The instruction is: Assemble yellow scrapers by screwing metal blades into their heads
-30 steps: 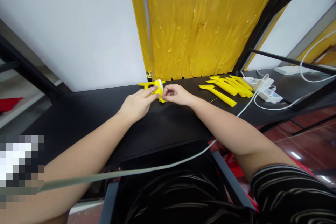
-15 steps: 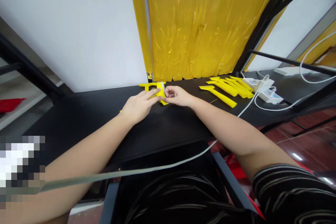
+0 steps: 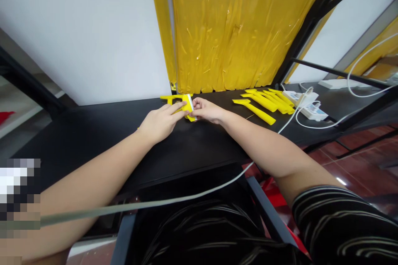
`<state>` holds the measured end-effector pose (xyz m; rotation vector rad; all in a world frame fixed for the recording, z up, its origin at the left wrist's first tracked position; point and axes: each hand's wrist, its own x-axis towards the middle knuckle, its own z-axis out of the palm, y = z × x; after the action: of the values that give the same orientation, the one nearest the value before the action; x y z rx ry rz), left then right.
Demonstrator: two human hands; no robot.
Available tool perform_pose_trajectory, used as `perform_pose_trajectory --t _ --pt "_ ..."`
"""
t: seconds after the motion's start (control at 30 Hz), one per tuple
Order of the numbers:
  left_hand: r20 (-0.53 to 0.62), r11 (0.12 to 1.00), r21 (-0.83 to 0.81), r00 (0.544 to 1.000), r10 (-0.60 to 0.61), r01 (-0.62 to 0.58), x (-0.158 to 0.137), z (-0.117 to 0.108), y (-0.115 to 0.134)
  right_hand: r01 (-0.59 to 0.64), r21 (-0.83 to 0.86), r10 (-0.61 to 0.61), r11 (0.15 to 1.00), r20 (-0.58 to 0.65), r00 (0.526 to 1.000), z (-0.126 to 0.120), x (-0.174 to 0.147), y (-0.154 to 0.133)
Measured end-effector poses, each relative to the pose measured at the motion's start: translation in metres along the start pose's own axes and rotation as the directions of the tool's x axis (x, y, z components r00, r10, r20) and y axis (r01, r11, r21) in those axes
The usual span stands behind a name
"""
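A yellow plastic part (image 3: pixel 187 104) with a white strip along its right side stands near the back of the black table. My left hand (image 3: pixel 160 123) holds it from the left, fingers laid across its face. From the other side, my right hand (image 3: pixel 205 109) is closed, thumb and curled fingers pressed at the white strip. Its fingertips are partly hidden, so anything small between them cannot be made out. A yellow piece with a bar-like top (image 3: pixel 168 97) lies just behind my left fingers; I cannot tell whether it joins the held part.
Several long yellow handle-shaped pieces (image 3: pixel 259 112) lie to the right on the black table (image 3: pixel 199 147). Beyond them sit white power strips (image 3: pixel 311 109) with cables. A pale cord (image 3: pixel 186 197) crosses in front of me. Yellow plastic sheeting (image 3: pixel 230 29) hangs behind.
The view has shifted slightly. My right thumb and fingers have moved in closer against the part's white side. My left hand keeps its hold.
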<state>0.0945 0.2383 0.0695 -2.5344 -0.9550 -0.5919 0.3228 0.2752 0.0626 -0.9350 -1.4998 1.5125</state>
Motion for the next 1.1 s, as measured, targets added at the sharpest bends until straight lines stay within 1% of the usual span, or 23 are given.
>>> perform_pose_trajectory --t 0.13,0.37,0.47,0.53,0.57,0.63,0.67,0.7,0.73,0.8,0.83,0.87,0.93,1.0,1.03,1.1 --pt "-0.017 1.0 -0.016 1.0 -0.009 0.009 0.0 -0.001 0.002 -0.062 0.015 0.062 0.998 -0.013 0.998 0.006 -0.004 -0.008" --pt "-0.013 1.0 0.03 1.0 -0.002 0.002 0.001 -0.001 0.003 -0.047 0.025 0.049 0.999 -0.058 0.997 0.012 -0.002 -0.006" --pt "-0.021 0.997 0.079 1.0 -0.002 0.004 0.0 -0.002 0.001 -0.037 0.009 0.038 0.999 -0.061 0.997 0.012 0.0 -0.005" --pt "-0.029 0.994 0.109 1.0 -0.007 0.01 0.0 -0.002 0.0 -0.019 -0.026 0.017 0.999 -0.069 0.998 0.006 0.001 -0.007" --pt "-0.031 0.993 0.118 0.999 -0.008 0.012 0.0 -0.003 -0.001 0.003 -0.061 -0.009 0.998 -0.091 0.996 0.001 0.002 -0.009" --pt "-0.029 0.992 0.127 1.0 -0.007 0.01 0.0 -0.003 -0.002 0.07 -0.203 -0.106 0.977 -0.173 0.979 -0.014 0.004 -0.014" --pt "-0.025 0.992 0.127 1.0 -0.005 0.008 0.0 -0.003 -0.002 0.098 -0.313 -0.17 0.945 -0.214 0.962 -0.024 0.004 -0.017" --pt "-0.024 0.992 0.123 1.0 -0.005 0.008 0.0 -0.003 -0.003 0.107 -0.437 -0.232 0.893 -0.245 0.941 -0.035 0.004 -0.019" --pt "-0.024 0.993 0.114 1.0 -0.006 0.009 0.0 -0.003 -0.003 0.086 -0.556 -0.276 0.826 -0.267 0.923 -0.046 0.003 -0.021" --pt "-0.024 0.996 0.091 1.0 -0.012 0.014 0.0 -0.003 -0.003 -0.01 -0.732 -0.305 0.682 -0.297 0.905 -0.067 0.0 -0.024" --pt "-0.02 0.997 0.081 1.0 -0.013 0.015 0.0 -0.003 -0.003 -0.074 -0.786 -0.283 0.614 -0.307 0.909 -0.076 -0.001 -0.025" --pt "-0.014 0.997 0.073 1.0 -0.013 0.014 0.0 -0.003 -0.003 -0.131 -0.82 -0.236 0.558 -0.308 0.922 -0.084 -0.003 -0.026" --pt "0.004 0.998 0.059 1.0 -0.014 0.014 0.0 -0.003 -0.004 -0.214 -0.849 -0.104 0.482 -0.299 0.949 -0.093 -0.005 -0.025" --pt "0.014 0.999 0.039 1.0 -0.02 0.02 -0.001 -0.002 -0.004 -0.24 -0.858 -0.011 0.453 -0.274 0.962 -0.096 -0.006 -0.023" --pt "0.014 0.999 0.023 1.0 -0.024 0.024 -0.001 -0.002 -0.004 -0.233 -0.863 0.006 0.449 -0.258 0.966 -0.095 -0.006 -0.022" --pt "0.001 0.999 -0.014 1.0 -0.031 0.031 -0.001 -0.001 -0.005 -0.203 -0.873 -0.002 0.443 -0.227 0.974 -0.092 -0.005 -0.02"
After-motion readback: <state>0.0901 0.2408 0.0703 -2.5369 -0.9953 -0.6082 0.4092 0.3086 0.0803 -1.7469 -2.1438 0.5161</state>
